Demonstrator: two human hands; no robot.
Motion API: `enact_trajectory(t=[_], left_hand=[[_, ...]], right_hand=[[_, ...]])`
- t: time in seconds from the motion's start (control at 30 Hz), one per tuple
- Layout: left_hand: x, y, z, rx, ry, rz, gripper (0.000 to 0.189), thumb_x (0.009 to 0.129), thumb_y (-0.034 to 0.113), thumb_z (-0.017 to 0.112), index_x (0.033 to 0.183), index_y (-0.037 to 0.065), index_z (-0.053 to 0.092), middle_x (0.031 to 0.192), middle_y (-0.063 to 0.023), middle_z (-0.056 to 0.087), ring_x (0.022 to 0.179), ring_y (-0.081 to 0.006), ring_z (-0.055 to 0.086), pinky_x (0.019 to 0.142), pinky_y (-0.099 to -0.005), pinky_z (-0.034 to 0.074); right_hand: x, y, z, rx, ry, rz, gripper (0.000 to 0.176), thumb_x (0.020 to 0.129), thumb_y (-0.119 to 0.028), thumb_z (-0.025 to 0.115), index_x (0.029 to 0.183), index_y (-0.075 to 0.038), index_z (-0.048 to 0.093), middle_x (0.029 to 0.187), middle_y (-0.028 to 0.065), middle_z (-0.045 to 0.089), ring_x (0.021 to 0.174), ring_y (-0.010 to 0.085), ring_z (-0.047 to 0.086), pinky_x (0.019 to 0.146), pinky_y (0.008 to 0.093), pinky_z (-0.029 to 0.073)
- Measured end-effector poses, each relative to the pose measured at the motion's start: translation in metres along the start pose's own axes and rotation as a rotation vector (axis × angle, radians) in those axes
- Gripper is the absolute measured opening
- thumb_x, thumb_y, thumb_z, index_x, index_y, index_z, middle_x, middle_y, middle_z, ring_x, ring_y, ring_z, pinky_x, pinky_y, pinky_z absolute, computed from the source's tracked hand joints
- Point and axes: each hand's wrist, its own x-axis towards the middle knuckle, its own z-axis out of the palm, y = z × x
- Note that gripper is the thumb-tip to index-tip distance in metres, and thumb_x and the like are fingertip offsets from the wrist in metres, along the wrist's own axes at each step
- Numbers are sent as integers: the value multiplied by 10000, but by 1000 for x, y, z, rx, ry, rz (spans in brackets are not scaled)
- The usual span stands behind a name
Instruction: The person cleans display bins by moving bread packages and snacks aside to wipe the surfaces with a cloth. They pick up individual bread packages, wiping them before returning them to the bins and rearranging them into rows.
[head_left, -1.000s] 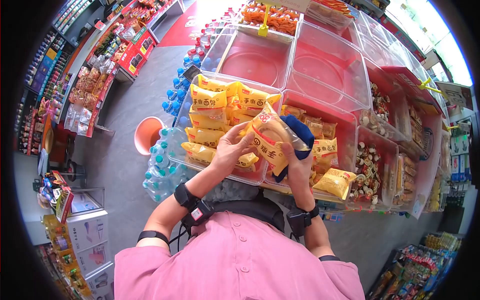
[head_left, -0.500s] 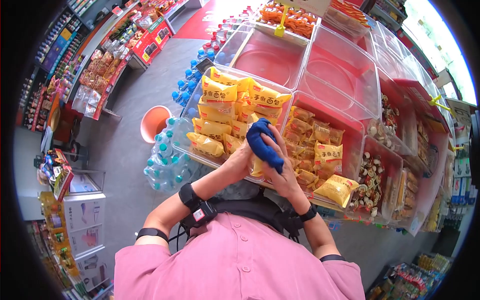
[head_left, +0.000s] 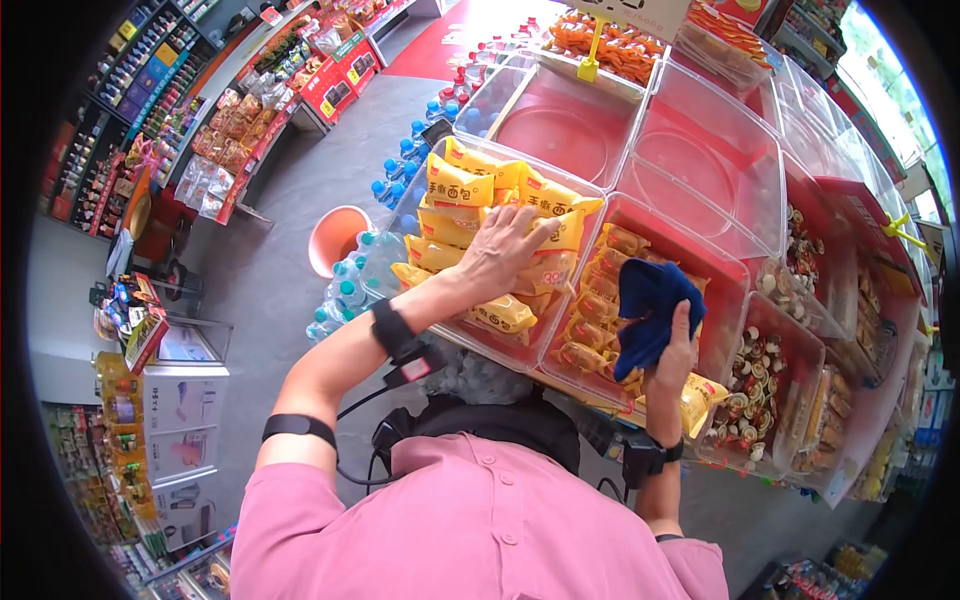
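Observation:
My left hand [head_left: 503,252] lies over yellow bread packets [head_left: 457,190] in the left clear bin, fingers stretched out and touching the packets under them. My right hand [head_left: 672,372] grips a dark blue cloth [head_left: 652,312] that hangs loosely above the neighbouring bin. Smaller yellow bread packets [head_left: 582,357] lie in that bin, partly hidden by the cloth. Another yellow packet [head_left: 700,402] sits at the bin's front right corner, beside my right wrist.
Clear bins with red bottoms [head_left: 565,135] stand behind. To the right is a bin of small round wrapped items [head_left: 750,385]. Bottles with blue caps [head_left: 395,170] and an orange bucket [head_left: 338,240] stand on the left. Shelves [head_left: 240,130] line the far left.
My hands have moved apart. The left has gone from the cloth onto the packets in the left bin. The right has carried the cloth rightward, and the cloth now hangs more unfolded.

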Motion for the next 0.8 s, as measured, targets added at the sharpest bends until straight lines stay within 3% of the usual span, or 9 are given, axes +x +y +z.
enact_trajectory(t=[0.07,0.23,0.3,0.43,0.47,0.6,0.7,0.77,0.8], left_hand=[[15,-17,18,273,11,170,950,544,350,823,1329,113,343,1240,-166,361,1159,-339,366,974,-509,280],[20,-42,44,299,-100,163,935,544,454,784,1312,117,370,1231,-149,372,1187,-308,346,1024,-558,197],[16,-53,51,308,-74,238,896,572,452,765,1305,116,375,1235,-131,382,1200,-282,347,1047,-549,169],[13,-51,61,498,-32,304,758,682,449,690,1302,141,381,1238,-124,414,1191,-272,365,1042,-558,175],[14,-48,60,491,-32,314,758,682,449,690,1302,141,381,1238,-124,414,1191,-272,365,1042,-558,175],[18,-43,57,165,-110,143,867,556,300,798,1283,107,368,1288,-280,285,1267,-464,243,1049,-597,132],[17,-38,40,73,-243,114,784,584,230,776,1251,108,382,1285,-235,293,1270,-418,257,1053,-603,135],[14,-43,42,70,-234,148,750,623,211,757,1259,111,372,1265,-215,314,1246,-407,284,1046,-597,142],[13,-44,44,82,-156,159,732,649,276,744,1263,124,375,1258,-218,330,1231,-404,303,1033,-606,146]], right_hand=[[-10,-9,-5,47,96,-27,421,923,-344,527,1205,-33,495,1047,95,608,802,169,625,603,290,539],[-36,-25,-42,66,100,-52,449,931,-370,498,1230,-35,483,1120,103,596,847,188,629,674,303,541],[-49,-37,-58,134,82,-37,495,934,-410,470,1263,-40,462,1154,100,585,887,194,624,739,321,533],[-68,-54,-70,220,292,-180,535,926,-428,472,1271,-19,456,1186,100,572,995,240,603,808,355,517],[-74,-58,-73,214,330,-193,535,923,-414,487,1265,-4,458,1195,101,566,1007,242,597,835,351,510],[-86,-63,-81,165,392,-273,523,924,-394,492,1261,4,455,1207,110,557,1020,250,590,848,348,510],[-92,-61,-95,175,382,-274,538,938,-418,448,1300,-20,419,1234,115,532,1043,245,573,834,370,506],[-96,-63,-101,191,411,-301,537,940,-416,444,1303,-22,416,1236,116,531,1044,246,574,840,367,504],[-99,-64,-104,203,434,-326,535,942,-415,439,1306,-23,414,1239,117,529,1044,246,574,846,365,502]])
